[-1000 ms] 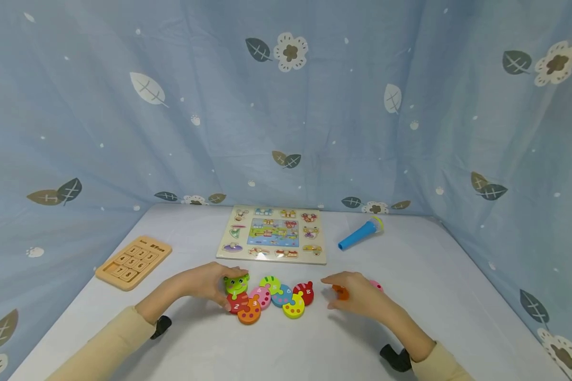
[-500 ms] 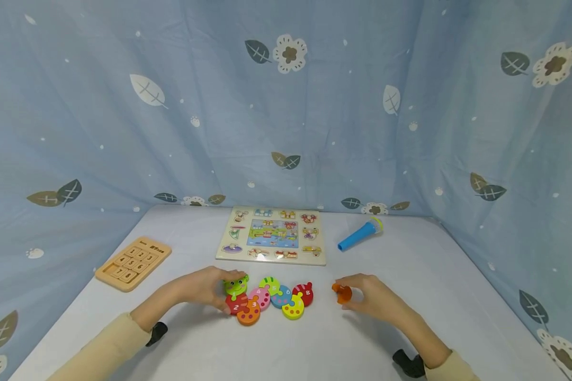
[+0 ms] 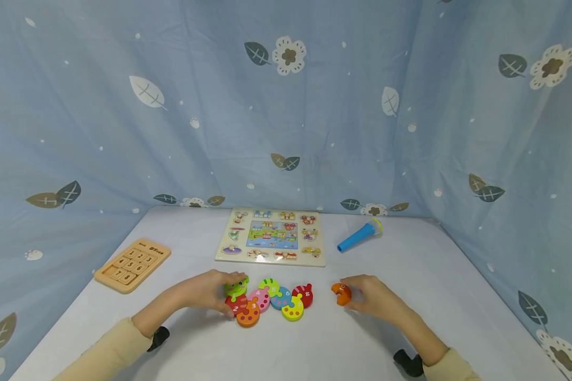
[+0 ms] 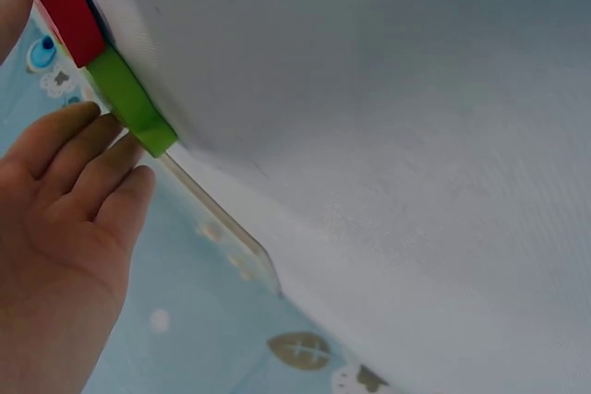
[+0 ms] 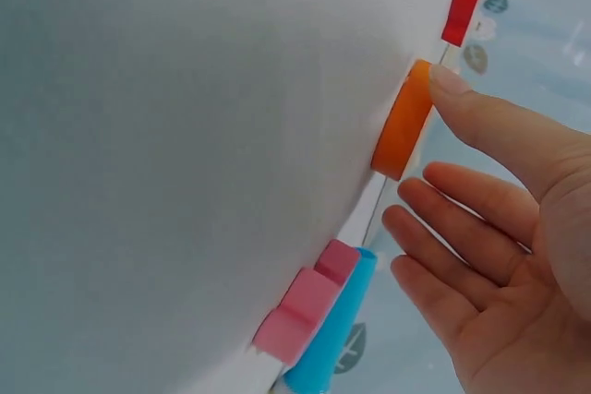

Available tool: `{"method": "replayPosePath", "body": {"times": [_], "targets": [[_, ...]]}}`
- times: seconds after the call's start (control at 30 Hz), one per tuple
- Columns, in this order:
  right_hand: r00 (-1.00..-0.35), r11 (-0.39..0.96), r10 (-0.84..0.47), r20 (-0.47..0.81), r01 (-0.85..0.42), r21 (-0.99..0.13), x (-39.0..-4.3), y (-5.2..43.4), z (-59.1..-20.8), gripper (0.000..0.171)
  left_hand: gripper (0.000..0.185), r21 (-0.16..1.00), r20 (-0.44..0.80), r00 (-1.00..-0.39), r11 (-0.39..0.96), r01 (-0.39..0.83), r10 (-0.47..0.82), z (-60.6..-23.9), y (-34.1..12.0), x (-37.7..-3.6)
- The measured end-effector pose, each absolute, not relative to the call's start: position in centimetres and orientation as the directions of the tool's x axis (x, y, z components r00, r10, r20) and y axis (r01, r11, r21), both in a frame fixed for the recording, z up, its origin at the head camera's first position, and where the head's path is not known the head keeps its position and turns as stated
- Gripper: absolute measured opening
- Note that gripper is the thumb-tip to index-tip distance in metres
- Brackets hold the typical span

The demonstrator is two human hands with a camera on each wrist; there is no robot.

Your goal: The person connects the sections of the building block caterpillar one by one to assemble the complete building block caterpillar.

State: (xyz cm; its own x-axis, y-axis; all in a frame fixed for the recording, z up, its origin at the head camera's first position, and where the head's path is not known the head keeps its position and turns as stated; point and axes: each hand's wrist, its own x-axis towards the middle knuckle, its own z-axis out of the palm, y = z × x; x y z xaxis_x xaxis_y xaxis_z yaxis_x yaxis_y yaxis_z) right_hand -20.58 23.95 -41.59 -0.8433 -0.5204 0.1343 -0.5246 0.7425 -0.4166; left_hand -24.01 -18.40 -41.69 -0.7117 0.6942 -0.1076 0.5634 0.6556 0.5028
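A wooden number caterpillar puzzle [image 3: 269, 300] lies in a joined chain from a green frog-like head to a red piece marked 8. My left hand [image 3: 207, 293] holds its head end, fingers by the green head [image 4: 129, 99] and thumb against the red piece [image 4: 70, 8]. To the right of the chain, apart from it, a loose orange puzzle piece [image 3: 341, 294] sits on the table. My right hand [image 3: 375, 298] spans that piece, with the thumb [image 5: 451, 82] touching one end and fingers by the other. A pink puzzle piece [image 5: 307, 304] shows in the right wrist view; the right hand hides it in the head view.
At the back of the white table [image 3: 286, 354] lies a peg puzzle board [image 3: 223, 256]. A blue toy microphone [image 3: 357, 237] is at back right. On the left is a wooden number slide board [image 3: 106, 283]. A patterned blue curtain [image 3: 209, 116] surrounds the table.
My right hand has shifted slightly right, and the orange piece in its fingers has turned so its number shows. The left hand stays at the caterpillar's head, nearly still.
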Motion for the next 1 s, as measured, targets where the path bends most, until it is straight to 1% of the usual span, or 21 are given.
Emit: {"method": "replayPosePath", "body": {"times": [0.27, 0.77, 1.0], "targets": [[-0.848, 0.757, -0.521, 0.103, -0.514, -0.402, -20.87, 23.52, -41.92, 0.048, 0.086, 0.51, -0.107, -0.701, 0.644, 0.57, 0.705, -41.67, -18.27, -24.02], [-0.831, 0.746, -0.544, 0.115, -0.542, -0.387, -21.12, 23.32, -41.88, 0.047, 0.085, 0.517, -0.105, -0.704, 0.643, 0.565, 0.702, -41.62, -18.43, -24.09], [-0.852, 0.761, -0.515, 0.093, -0.505, -0.408, -21.09, 23.82, -41.54, 0.049, 0.085, 0.512, -0.109, -0.702, 0.644, 0.568, 0.704, -41.5, -18.37, -24.17]]}}
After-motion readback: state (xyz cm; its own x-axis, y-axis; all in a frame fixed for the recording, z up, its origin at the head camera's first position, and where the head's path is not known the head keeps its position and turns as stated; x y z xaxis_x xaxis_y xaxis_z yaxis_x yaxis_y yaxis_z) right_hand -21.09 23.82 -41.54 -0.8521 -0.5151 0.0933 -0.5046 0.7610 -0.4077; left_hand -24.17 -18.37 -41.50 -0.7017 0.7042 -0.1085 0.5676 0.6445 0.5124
